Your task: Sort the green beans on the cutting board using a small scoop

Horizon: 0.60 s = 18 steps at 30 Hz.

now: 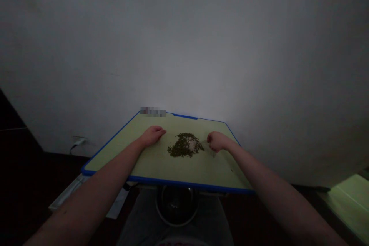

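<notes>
Left hand (152, 135): fingers drawn together over the table (152, 167), near the pile's far left edge; whether they pinch anything is too dim to tell.
Pile of grains (181, 148): dark green with a pale patch (192, 144), mid-table between both hands, longer side to side than front to back.
Right hand (217, 141): nearer, just right of the pile, curled around a see-through piece (214, 155).

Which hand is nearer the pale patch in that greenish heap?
Right. The right hand is just right of the pale patch; the left hand is farther, left of the heap.
</notes>
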Motion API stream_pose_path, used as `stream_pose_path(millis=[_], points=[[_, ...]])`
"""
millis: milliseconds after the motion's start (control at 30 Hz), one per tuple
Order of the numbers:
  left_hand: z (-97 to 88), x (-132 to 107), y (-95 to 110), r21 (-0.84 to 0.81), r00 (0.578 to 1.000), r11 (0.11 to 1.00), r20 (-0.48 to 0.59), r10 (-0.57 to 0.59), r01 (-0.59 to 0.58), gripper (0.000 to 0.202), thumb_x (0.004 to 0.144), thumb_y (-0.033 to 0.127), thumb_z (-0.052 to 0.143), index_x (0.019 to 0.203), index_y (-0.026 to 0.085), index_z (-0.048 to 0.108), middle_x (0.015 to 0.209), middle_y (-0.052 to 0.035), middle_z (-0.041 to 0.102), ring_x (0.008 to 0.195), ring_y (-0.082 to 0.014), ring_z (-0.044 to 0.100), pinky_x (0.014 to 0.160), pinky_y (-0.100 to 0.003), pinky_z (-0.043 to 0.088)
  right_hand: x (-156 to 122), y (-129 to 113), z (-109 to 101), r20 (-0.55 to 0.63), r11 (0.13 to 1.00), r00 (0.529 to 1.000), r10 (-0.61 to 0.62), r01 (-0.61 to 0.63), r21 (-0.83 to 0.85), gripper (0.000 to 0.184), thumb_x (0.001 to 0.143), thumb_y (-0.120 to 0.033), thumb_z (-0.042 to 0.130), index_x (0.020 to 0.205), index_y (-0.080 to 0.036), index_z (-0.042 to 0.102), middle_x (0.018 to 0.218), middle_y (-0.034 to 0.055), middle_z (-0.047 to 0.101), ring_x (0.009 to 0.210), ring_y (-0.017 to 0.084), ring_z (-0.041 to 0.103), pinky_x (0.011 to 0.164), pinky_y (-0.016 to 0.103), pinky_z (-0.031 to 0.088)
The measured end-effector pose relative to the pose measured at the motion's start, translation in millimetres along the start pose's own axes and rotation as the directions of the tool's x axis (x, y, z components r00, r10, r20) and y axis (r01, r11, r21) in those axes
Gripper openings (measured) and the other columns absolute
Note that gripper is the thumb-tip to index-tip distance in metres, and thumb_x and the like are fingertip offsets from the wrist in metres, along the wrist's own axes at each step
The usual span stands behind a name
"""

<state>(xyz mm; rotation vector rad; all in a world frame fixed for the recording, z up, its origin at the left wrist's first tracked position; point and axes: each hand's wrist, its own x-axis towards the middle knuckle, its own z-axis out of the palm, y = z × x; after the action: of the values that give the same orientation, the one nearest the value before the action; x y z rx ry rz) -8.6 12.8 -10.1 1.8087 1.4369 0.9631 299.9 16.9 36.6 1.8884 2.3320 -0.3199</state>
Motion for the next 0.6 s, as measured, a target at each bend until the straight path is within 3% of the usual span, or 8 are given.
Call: stream_pose_path(millis=[367,600], points=[[-0.8,-4.3,5.8,-0.013,1.000,1.000,0.004,-0.003,0.003,0.037,0.067,0.049,0.044,0.048,0.017,0.042,0.039,0.0044,0.038,0.039,-0.0090,0.034,0.043,-0.024,0.026,-40.2,6.1,16.0,0.039,0.966,0.997,-0.066,0.054,0.255,0.038,0.052,-0.006,0.046,0.087,-0.012,0.060,0.054,0.0027,0.063,0.042,0.012,0.056,0.039,0.017,0.037],[-1.4,-4.0,6.5,0.013,1.000,1.000,-0.001,0.000,0.000,0.037,0.067,0.049,0.044,0.048,0.017,0.043,0.039,0.0046,0.038,0.040,-0.0090,0.035,0.044,-0.023,0.026,-63.0,21.6,22.6,-0.079,0.936,0.995,-0.059,0.083,0.341,0.034,0.057,-0.007,0.045,0.090,-0.012,0.056,0.059,0.0014,0.062,0.045,0.008,0.054,0.041,0.015,0.035]])
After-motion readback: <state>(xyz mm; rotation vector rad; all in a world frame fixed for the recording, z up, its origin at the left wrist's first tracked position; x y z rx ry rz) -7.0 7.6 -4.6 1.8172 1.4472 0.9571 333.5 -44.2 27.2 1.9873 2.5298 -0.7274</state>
